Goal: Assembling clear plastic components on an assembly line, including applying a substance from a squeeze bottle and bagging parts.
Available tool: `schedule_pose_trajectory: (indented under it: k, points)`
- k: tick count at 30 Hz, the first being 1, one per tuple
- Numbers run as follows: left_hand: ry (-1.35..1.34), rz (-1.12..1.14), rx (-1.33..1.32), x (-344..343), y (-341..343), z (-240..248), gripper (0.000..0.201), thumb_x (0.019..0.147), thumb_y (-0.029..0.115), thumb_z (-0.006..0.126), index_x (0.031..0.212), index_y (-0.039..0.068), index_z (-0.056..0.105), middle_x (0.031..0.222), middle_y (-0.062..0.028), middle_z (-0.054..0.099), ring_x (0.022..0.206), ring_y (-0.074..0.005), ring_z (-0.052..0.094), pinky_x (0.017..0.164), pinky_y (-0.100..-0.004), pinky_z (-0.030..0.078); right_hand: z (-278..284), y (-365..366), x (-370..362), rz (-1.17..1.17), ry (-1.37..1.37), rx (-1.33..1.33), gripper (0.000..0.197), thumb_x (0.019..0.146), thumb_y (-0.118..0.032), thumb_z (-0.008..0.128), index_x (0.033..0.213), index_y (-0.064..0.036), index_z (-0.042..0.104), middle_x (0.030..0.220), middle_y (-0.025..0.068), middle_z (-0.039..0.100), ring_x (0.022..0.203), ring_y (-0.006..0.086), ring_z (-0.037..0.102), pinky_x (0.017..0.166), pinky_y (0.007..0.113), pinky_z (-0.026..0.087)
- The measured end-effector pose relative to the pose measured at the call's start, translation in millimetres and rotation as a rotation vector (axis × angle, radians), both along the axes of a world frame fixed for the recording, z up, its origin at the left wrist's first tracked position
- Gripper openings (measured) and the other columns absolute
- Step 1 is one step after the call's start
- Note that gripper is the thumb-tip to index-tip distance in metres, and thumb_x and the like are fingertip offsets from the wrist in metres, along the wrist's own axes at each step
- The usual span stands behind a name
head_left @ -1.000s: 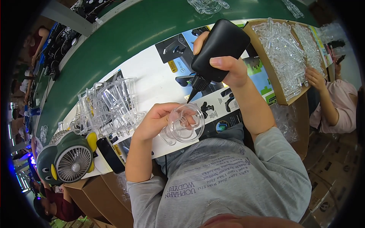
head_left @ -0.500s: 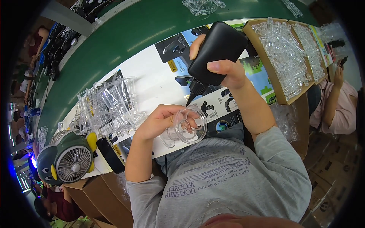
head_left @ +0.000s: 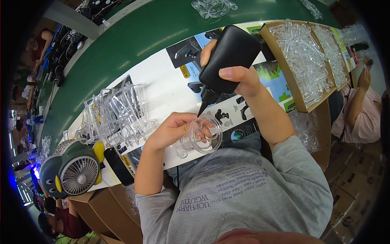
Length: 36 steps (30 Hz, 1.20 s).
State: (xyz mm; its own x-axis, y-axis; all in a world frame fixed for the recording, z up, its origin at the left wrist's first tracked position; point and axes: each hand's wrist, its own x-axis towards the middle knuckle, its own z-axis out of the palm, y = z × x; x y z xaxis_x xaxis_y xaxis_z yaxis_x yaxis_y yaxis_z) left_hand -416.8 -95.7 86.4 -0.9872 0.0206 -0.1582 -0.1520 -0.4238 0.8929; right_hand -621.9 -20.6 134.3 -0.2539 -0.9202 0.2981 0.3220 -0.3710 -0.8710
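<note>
My right hand [head_left: 242, 78] is wrapped round a black squeeze bottle [head_left: 231, 57], tilted so that its narrow nozzle points down. The nozzle's tip meets the upper rim of a clear plastic cup-shaped part [head_left: 217, 140], or hangs just over it; I cannot tell which. My left hand [head_left: 174, 128] grips this part near the table's front edge, its fingers partly behind and inside the clear wall. Further left stands a cluster of similar clear cup-shaped parts [head_left: 126, 107]. Any liquid at the nozzle is too small to make out.
A cardboard tray [head_left: 289, 77] full of small clear tubes lies at the right, with another beyond it. A phone [head_left: 118, 166] and a penguin-shaped fan [head_left: 77, 173] are at the left. The green surface [head_left: 154, 30] curves behind. A person [head_left: 359, 105] sits at far right.
My right hand and the squeeze bottle have shifted slightly down and left. My left hand and the clear part have barely moved. The person at far right has moved a hand.
</note>
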Motion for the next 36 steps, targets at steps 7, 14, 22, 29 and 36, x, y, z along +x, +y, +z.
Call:
schedule_pose_trajectory:
  k: [7, 14, 22, 29, 36]
  points:
    - [0.005, 0.027, -0.002, -1.4, -2.5, -2.6, 0.04, 0.092, 0.028, 0.048, 0.106, -0.008, 0.057, 0.088, -0.0141, 0.064, 0.078, -0.017, 0.062, 0.071, -0.0281, 0.05, -9.6, -6.3, 4.6, -0.025, -0.263, 0.038, 0.037, 0.076, -0.018, 0.056, 0.108, -0.001, 0.047, 0.1, 0.0094, 0.053, 0.087, 0.0158, 0.055, 0.075, 0.027, 0.049]
    - [0.101, 0.115, 0.008, -1.4, -1.1, 2.6, 0.038, 0.092, 0.03, 0.049, 0.104, -0.005, 0.057, 0.091, -0.0111, 0.063, 0.081, -0.0155, 0.06, 0.075, -0.0278, 0.048, -29.4, -36.4, 6.4, -0.337, 0.259, 0.033, 0.047, 0.075, -0.004, 0.063, 0.119, -0.0062, 0.046, 0.1, 0.0055, 0.056, 0.08, 0.0106, 0.055, 0.067, 0.022, 0.046]
    - [0.173, 0.282, 0.244, -2.3, 1.5, -3.2, 0.036, 0.089, 0.031, 0.054, 0.104, -0.001, 0.056, 0.087, -0.0099, 0.061, 0.078, -0.0202, 0.061, 0.067, -0.0329, 0.052, -43.3, -91.2, 20.1, -0.394, 1.679, 0.009, 0.06, 0.064, -0.008, 0.066, 0.119, -0.0266, 0.051, 0.086, 0.0065, 0.05, 0.085, 0.0236, 0.053, 0.07, 0.034, 0.043]
    - [0.239, 0.303, 0.236, -0.9, -4.9, -8.0, 0.039, 0.088, 0.032, 0.053, 0.109, -0.001, 0.054, 0.089, -0.0108, 0.06, 0.077, -0.0219, 0.062, 0.07, -0.0332, 0.052, -40.3, -102.5, 27.0, -0.298, 2.01, -0.087, 0.056, 0.068, -0.009, 0.062, 0.119, -0.0294, 0.053, 0.103, 0.0092, 0.053, 0.099, 0.0234, 0.052, 0.078, 0.034, 0.043]
    - [0.383, 0.556, 0.396, -5.6, -4.0, -15.7, 0.039, 0.089, 0.024, 0.054, 0.12, 0.002, 0.046, 0.109, -0.0112, 0.055, 0.099, -0.0239, 0.057, 0.086, -0.0374, 0.047, -7.8, -25.0, 17.9, -0.085, 1.251, 0.295, 0.06, 0.069, -0.004, 0.06, 0.126, -0.0168, 0.048, 0.113, 0.0091, 0.053, 0.103, 0.024, 0.052, 0.084, 0.037, 0.043]
